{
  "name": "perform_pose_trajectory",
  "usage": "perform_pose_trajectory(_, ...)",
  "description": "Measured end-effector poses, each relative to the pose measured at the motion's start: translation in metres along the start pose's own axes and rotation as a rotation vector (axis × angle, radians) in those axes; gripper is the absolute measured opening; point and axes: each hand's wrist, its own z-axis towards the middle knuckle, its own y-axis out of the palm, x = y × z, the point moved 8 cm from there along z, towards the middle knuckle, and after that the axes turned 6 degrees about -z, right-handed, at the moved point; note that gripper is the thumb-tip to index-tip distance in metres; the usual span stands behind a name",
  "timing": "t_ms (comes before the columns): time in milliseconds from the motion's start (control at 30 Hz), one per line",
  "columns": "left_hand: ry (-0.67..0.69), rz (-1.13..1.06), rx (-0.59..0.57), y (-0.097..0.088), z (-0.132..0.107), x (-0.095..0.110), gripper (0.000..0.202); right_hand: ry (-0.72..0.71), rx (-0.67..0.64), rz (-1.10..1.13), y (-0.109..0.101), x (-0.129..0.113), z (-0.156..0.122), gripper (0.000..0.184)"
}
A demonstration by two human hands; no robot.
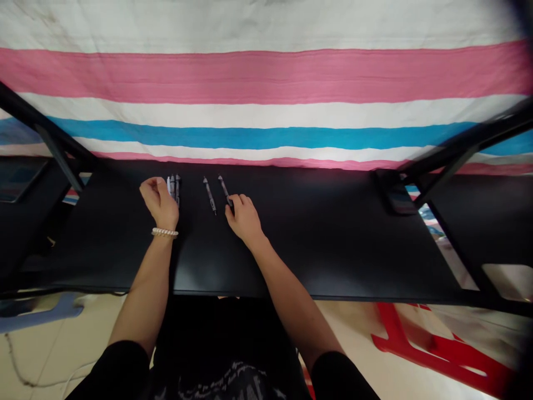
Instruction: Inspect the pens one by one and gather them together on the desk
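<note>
My left hand (160, 201), with a beaded bracelet (165, 232) at the wrist, has its fingers curled in and nothing visible in them. Right beside it, partly covered by the hand, lies a row of pens (177, 189), dark ones and a white one (169, 184), side by side. A dark pen with a grey barrel (210, 195) lies alone and slightly tilted between my two hands. My right hand (245, 218) grips the lower end of another such pen (224, 186) between thumb and fingers; its far tip points away from me on the desk.
The black desk (325, 239) runs across the view, with a striped cloth (266, 78) hanging behind it. Black metal supports (453, 144) rise at both sides. A dark phone-like slab (395, 193) lies at the right. A red stool (441, 350) stands below on the right.
</note>
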Motion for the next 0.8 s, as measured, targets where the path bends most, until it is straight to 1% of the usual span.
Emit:
perform_pose_trajectory(67,0.055,0.018,0.053,0.001,-0.007,0.010,0.024,0.029,-0.005,0.017,0.002,0.004,0.001,0.019)
perform_pose_trajectory(100,0.072,0.025,0.043,0.004,-0.010,0.015,0.021,0.046,-0.004,0.027,0.004,0.006,0.002,0.017)
perform_pose_trajectory(233,0.074,0.032,-0.160,0.027,-0.025,0.025,0.015,0.099,0.032,0.104,0.006,0.015,0.004,0.023)
perform_pose_trajectory(333,0.028,-0.003,-0.300,0.044,-0.038,0.027,0.015,0.143,0.066,0.214,0.004,0.024,0.005,0.030)
perform_pose_trajectory(400,-0.048,-0.094,-0.359,0.053,-0.046,0.025,0.019,0.164,0.095,0.308,0.001,0.029,0.005,0.030)
perform_pose_trajectory(467,-0.174,-0.255,-0.391,0.062,-0.052,0.021,0.026,0.142,0.107,0.404,-0.004,0.029,0.006,0.026)
perform_pose_trajectory(533,-0.323,-0.438,-0.394,0.069,-0.057,0.016,0.037,0.077,0.071,0.486,-0.007,0.023,0.006,0.025)
perform_pose_trajectory(600,-0.438,-0.578,-0.398,0.073,-0.060,0.015,0.043,0.014,0.016,0.542,-0.008,0.017,0.006,0.027)
perform_pose_trajectory(667,-0.501,-0.670,-0.420,0.076,-0.062,0.017,0.042,-0.012,-0.005,0.577,-0.011,0.013,0.005,0.031)
perform_pose_trajectory(800,-0.562,-0.778,-0.473,0.079,-0.066,0.022,0.037,0.012,0.029,0.650,-0.015,0.016,0.006,0.040)
